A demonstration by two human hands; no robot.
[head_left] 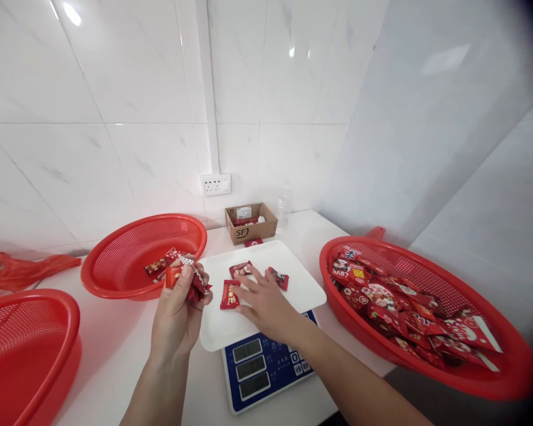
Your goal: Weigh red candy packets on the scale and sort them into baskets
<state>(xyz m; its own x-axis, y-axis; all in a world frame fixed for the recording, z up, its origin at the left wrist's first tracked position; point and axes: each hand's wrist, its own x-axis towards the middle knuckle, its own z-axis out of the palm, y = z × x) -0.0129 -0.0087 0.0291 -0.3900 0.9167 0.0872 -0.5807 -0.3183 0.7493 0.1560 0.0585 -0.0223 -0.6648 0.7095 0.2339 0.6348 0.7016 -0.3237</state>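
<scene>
My left hand (pixel 177 310) is raised above the counter, closed round a bunch of red candy packets (pixel 190 278). My right hand (pixel 264 302) lies flat with fingers spread on the white scale tray (pixel 302 290), fingertips touching a red packet (pixel 230 294). Two more red packets rest on the tray, one at the back (pixel 240 270) and one to the right (pixel 278 277). The tray sits on a blue scale (pixel 260 370) with three blank displays.
A red basket (pixel 484 378) full of red packets stands at the right. Another red basket (pixel 115 266) at the back left holds a few packets. A third red basket (pixel 31 349) is at the near left. A small cardboard box (pixel 251 223) stands by the wall.
</scene>
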